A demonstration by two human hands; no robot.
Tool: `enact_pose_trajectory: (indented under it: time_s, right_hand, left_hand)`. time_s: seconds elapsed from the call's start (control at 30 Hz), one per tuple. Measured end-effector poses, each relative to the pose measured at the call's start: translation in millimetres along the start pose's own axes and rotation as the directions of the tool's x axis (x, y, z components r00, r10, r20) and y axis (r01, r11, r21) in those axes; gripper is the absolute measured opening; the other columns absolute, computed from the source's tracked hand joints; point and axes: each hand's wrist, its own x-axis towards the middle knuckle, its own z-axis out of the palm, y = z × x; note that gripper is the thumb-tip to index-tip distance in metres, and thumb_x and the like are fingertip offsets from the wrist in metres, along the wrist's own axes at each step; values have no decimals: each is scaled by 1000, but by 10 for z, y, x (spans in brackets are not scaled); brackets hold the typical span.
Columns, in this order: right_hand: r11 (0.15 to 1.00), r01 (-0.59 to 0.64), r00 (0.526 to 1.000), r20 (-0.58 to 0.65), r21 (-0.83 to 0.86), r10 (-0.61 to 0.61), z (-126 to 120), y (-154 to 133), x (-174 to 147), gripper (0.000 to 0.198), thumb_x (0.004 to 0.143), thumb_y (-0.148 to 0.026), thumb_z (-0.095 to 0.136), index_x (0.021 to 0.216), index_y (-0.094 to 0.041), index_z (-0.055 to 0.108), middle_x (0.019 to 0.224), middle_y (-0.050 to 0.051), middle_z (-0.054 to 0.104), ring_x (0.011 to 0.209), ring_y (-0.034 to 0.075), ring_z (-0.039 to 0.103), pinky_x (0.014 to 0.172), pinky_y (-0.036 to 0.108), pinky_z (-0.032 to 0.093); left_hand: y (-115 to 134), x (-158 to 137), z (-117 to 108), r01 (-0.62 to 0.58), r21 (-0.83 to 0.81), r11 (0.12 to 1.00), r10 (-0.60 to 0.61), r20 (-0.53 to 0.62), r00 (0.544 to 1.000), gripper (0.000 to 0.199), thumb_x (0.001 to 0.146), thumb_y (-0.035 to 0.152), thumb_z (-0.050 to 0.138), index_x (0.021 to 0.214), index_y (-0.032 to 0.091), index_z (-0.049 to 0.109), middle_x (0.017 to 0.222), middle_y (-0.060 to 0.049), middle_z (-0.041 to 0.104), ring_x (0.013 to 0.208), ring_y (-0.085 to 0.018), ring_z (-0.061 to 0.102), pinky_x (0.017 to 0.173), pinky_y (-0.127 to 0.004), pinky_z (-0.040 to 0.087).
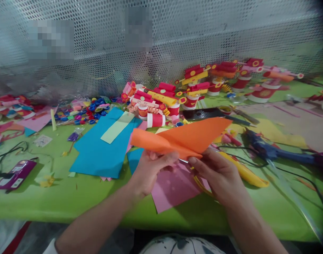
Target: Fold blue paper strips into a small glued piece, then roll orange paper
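A sheet of orange paper (193, 135), curled into a tube at its left end, is held above the table. My left hand (153, 169) is closed on its lower left edge, thumb on top. My right hand (219, 176) is closed around scissors (202, 185) with a yellow handle, mostly hidden by the fingers. A short bit of their metal shows at the paper's lower edge, where my right fingertips also are. Beneath both hands lies pink paper (172, 188). Blue sheets (103, 151) with a pale green strip (117, 127) on top lie to the left.
Paper-cup models (190, 100) with red and yellow rolls stand along the perforated metal screen (98, 42). Colourful small pieces (95, 109) are heaped at back left. A purple power strip (16, 174) lies at left. At right is a blue glue gun (267, 146) with a cord.
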Motion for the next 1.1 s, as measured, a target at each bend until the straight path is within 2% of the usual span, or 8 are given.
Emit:
enact_pose_trajectory:
  time_s: [0.1,0.2,0.27,0.47,0.6,0.7,0.9,1.1]
  right_hand:
    - [1000,23,999,-40,-2,-23,-12,2,1,26,75,-38,87,96,-25,76,80,1,72,64,13,63,56,22,55]
    - [1000,13,999,-35,-15,-14,-9,-37,-11,31,76,-37,86,102,-26,76,84,2,73,67,15,64,59,24,57]
    - [1000,5,999,-50,-15,-6,0,-68,-18,30,76,-36,86,102,-26,75,84,1,73,67,14,64,59,24,58]
    - [999,28,993,-113,19,-26,8,-83,-6,35,77,-34,85,109,-28,72,107,4,73,80,18,70,63,27,62]
    - [995,48,984,-174,82,-33,-19,-60,-8,54,77,-32,85,126,-34,61,128,4,65,95,21,72,68,30,65]
    - [994,48,982,-185,103,-28,-32,-51,-20,46,79,-31,84,117,-34,59,133,4,61,89,19,72,66,31,67]
    - [993,69,984,-173,101,-50,-36,-65,-46,28,77,-31,84,96,-29,64,131,2,60,88,16,71,66,27,65]
    - [984,-26,987,-152,176,53,-57,-136,-125,30,85,-38,77,114,-32,71,117,4,65,79,18,72,67,31,65]
  left_hand:
    - [67,8,-22,-127,-17,992,123,-165,979,40,77,39,83,110,23,66,108,-5,72,93,-19,71,71,-28,58]
    - [138,44,-55,-334,47,942,332,-305,893,54,75,30,87,120,30,59,120,0,68,105,-15,67,89,-27,55]
    - [167,69,-74,-391,124,912,410,-321,854,52,73,28,88,117,27,60,121,0,67,104,-13,67,90,-25,54]
    - [148,104,-117,-218,101,971,236,-247,940,40,74,31,86,109,18,72,103,-5,75,98,-20,71,89,-33,56]
    - [128,104,-132,-175,103,979,195,-236,952,20,73,29,86,84,18,74,88,-2,74,87,-18,70,80,-30,57]
    - [116,106,-138,-173,137,975,203,-248,947,18,73,29,85,81,18,73,84,-1,73,80,-16,69,76,-29,56]
    - [82,108,-151,-190,213,958,250,-307,918,21,73,32,85,76,18,69,75,0,70,71,-15,66,68,-27,54]
    - [107,97,-136,-190,117,975,216,-286,934,21,69,27,89,77,18,72,77,1,71,75,-14,66,71,-27,56]
